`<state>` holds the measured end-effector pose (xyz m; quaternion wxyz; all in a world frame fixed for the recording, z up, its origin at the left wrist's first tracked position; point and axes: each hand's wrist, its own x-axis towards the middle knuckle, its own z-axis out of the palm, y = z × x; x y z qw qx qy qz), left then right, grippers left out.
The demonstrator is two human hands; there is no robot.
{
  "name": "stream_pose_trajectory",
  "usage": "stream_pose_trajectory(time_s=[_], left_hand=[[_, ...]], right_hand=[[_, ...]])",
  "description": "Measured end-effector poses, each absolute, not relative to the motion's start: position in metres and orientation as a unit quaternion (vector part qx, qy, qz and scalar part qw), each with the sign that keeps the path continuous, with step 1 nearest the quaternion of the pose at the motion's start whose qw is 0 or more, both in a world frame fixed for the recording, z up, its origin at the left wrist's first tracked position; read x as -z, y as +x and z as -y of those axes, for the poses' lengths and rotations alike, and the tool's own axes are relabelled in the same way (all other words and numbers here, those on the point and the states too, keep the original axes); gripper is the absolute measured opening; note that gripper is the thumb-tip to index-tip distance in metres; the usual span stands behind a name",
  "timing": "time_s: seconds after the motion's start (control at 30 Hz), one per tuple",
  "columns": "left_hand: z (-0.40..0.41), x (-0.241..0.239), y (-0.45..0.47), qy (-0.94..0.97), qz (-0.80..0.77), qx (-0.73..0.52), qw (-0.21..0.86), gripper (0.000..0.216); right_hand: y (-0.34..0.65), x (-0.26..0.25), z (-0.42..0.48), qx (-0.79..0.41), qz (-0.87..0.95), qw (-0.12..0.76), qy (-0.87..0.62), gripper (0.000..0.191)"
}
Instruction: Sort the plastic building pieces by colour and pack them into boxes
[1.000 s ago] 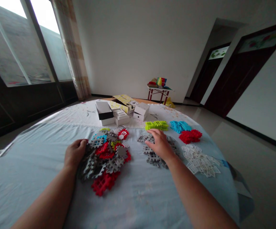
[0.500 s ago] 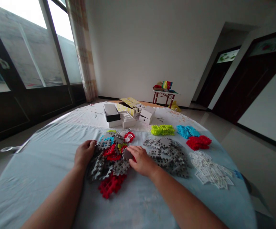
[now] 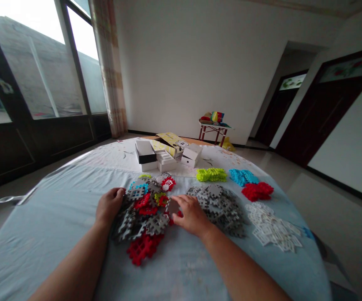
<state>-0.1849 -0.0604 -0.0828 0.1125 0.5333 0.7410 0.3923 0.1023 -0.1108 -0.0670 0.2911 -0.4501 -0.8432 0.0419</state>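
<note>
Gray notched tile (image 3: pixel 172 206) at R edge of mixed tile pile (image 3: pixel 148 211), pinched by R hand (image 3: pixel 191 213) (L hand (image 3: pixel 109 205): can't tell grip). Notches could snag, dragging adj. red tile (image 3: pixel 170 221) along.

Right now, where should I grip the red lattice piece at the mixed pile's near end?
I'd pinch the red lattice piece by its near edge, coming from the near side: that edge juts from the mixed pile over the tablecloth, while gray pieces crowd its far side.
</note>
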Motion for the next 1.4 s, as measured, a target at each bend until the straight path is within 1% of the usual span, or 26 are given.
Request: stream_pose_trajectory(time_s=[0.2, 0.47, 0.63, 0.83, 0.97, 1.1, 1.27, 1.33, 1.4], left_hand=[[0.061, 0.081, -0.184, 0.532, -0.743, -0.391, 0.109, 0.036], [0.057, 0.084, -0.187, 0.530, -0.749, -0.380, 0.114, 0.040], [0.057, 0.083, -0.186, 0.528, -0.755, -0.373, 0.112, 0.041], [0.058, 0.082, -0.185, 0.524, -0.759, -0.370, 0.111, 0.041], [0.058, 0.081, -0.184, 0.524, -0.759, -0.370, 0.113, 0.041], [0.059, 0.080, -0.183, 0.525, -0.755, -0.376, 0.117, 0.039], [0.059, 0.083, -0.184, 0.508, -0.753, -0.402, 0.116, 0.037], [0.059, 0.085, -0.184, 0.488, -0.748, -0.436, 0.111, 0.046], [0.058, 0.087, -0.184, 0.461, -0.731, -0.495, 0.094, 0.064]], right_hand=[[0.126, 0.055, 0.112, 0.027, 0.825, 0.290, -0.484, 0.049], [0.201, 0.029, 0.096, 0.127, 0.761, 0.316, -0.552, 0.046], [0.224, 0.028, 0.092, 0.153, 0.732, 0.343, -0.568, 0.042], [0.191, 0.036, 0.089, 0.105, 0.767, 0.347, -0.529, 0.034], [0.152, 0.036, 0.073, 0.037, 0.805, 0.326, -0.494, 0.031], [0.114, 0.045, 0.041, -0.039, 0.801, 0.284, -0.526, 0.032], [0.080, 0.068, 0.000, -0.073, 0.768, 0.273, -0.574, 0.034], [0.072, 0.075, -0.010, -0.083, 0.757, 0.279, -0.585, 0.036], [0.068, 0.078, -0.013, -0.089, 0.751, 0.293, -0.585, 0.035]])
